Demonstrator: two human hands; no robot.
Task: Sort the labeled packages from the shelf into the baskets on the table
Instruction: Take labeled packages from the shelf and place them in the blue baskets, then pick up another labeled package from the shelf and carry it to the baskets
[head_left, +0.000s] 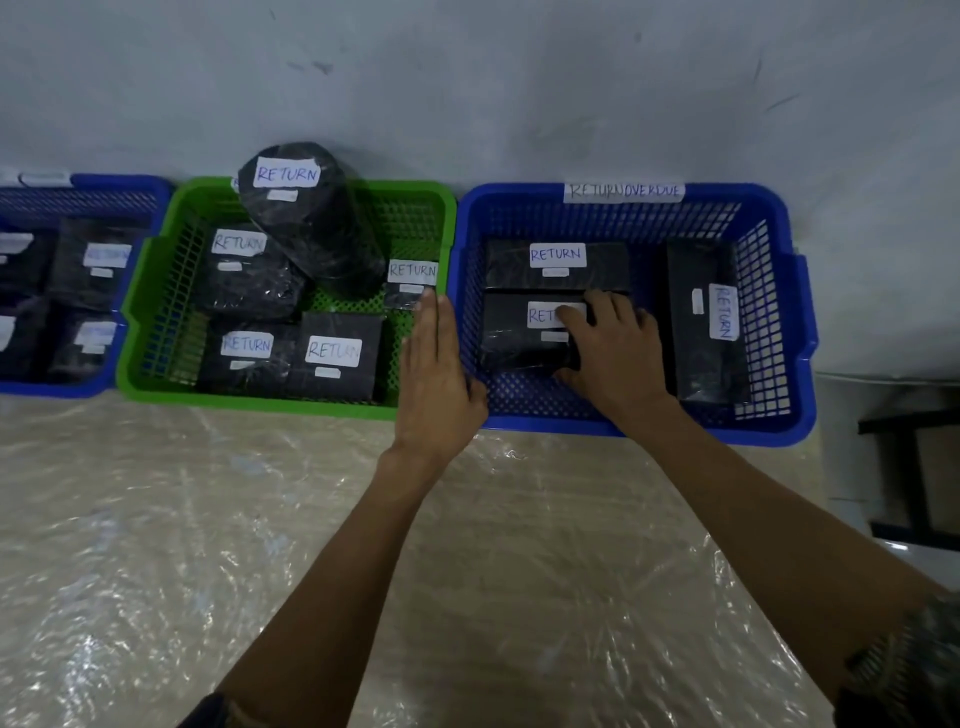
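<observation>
R hand (613, 353) fingers curled on RETURN pkg (511, 343) in blue basket (524, 422); L hand (436, 374) flat alongside; green basket (260, 402) left of it well stocked, prob. late on

The left hand (439, 384) and right hand (618, 358), the parts closest to the blue basket (675, 435), are bare, and so are both forearms behind them. Farthest from the blue basket, the right sleeve (914, 670) is dark cloth with a mottled grey-green pattern. The left sleeve (208, 713), equally far from that basket, shows only as a dark edge of cloth, its pattern too dim to make out
</observation>
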